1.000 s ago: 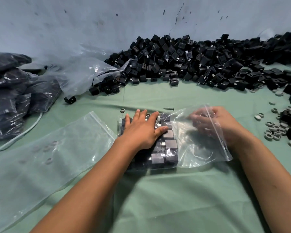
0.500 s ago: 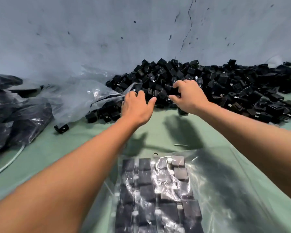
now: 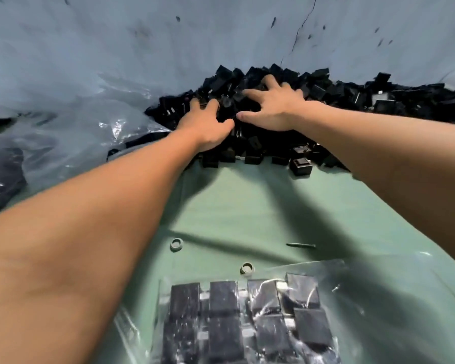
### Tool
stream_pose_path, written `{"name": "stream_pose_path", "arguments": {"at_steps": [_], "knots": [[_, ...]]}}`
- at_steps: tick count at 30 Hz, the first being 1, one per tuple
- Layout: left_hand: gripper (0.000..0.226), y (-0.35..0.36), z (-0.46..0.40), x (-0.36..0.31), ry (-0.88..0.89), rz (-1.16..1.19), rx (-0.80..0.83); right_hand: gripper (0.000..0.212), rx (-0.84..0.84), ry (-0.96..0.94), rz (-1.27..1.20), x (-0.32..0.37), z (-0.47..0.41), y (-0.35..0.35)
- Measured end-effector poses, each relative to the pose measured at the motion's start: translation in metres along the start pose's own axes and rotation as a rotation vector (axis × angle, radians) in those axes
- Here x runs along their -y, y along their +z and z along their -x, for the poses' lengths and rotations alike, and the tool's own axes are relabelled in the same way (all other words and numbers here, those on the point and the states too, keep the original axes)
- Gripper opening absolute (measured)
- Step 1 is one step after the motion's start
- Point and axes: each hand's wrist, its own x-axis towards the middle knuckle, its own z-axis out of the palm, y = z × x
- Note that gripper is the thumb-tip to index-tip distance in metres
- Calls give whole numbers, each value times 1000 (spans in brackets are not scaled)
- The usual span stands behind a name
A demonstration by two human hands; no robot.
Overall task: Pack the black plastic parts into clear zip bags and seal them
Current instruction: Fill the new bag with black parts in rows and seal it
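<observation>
Across green cloth (image 3: 260, 211), under a grey cracked wall (image 3: 221, 30), sprawls a heap of blocky black plastic parts (image 3: 352, 101). Nearer now than half a second ago: left hand (image 3: 208, 124) and right hand (image 3: 271, 106), fingers spread and sunk among the parts, nothing clearly clasped. Below, glossy clear zip bag (image 3: 247, 324), rows of parts inside. Beside it, two small grey rings (image 3: 176, 244) and a thin screw (image 3: 300, 245).
</observation>
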Motion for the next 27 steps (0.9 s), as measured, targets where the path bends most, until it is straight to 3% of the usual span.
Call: {"name": "stream_pose_path", "arguments": {"at_steps": [6,14,17,19,24,27], "knots": [[51,-15,54,-9,87,-62,141,84,64,-18,-95,-5,74,11],[56,-31,144,-10,176,-155,208,45,160,-124,-297,6,155,3],[47,-47,175,-15,183,-92,85,18,-20,-151,-283,6,179,-7],[36,-53,195,-27,163,22,-58,13,-104,-123,-330,4,192,-10],[18,-45,262,-88,71,330,-264,41,55,-271,12,9,220,-12],[14,-25,298,-120,79,438,-255,20,61,-242,124,15,228,-16]]}}
